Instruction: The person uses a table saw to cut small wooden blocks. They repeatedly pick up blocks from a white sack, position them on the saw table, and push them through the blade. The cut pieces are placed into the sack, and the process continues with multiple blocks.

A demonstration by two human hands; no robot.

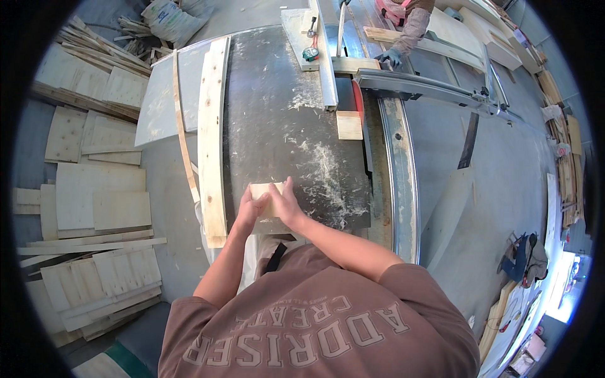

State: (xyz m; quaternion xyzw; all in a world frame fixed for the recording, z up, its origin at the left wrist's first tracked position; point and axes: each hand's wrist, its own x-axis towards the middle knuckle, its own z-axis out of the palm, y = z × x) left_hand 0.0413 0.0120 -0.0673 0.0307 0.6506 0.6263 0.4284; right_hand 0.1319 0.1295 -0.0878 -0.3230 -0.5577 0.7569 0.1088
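In the head view, the left hand (251, 206) and right hand (285, 205) both grip a pale wood block (259, 188), fingers wrapped around its sides, at the near edge of the dark table (265, 120). If either grasp loosens, the block could drop off that edge. Wood shavings (324, 173) litter the surface to the right, so a piece set there might sit unevenly or slide. A second block (350, 125) lies just beside a red curved part (357, 97), perhaps a blade or guard; reaching for it could endanger fingers if that is running, which I cannot tell. A co-worker's gloved hand (392, 58) is near the metal rail (428, 85), so uncoordinated movement there could catch someone.
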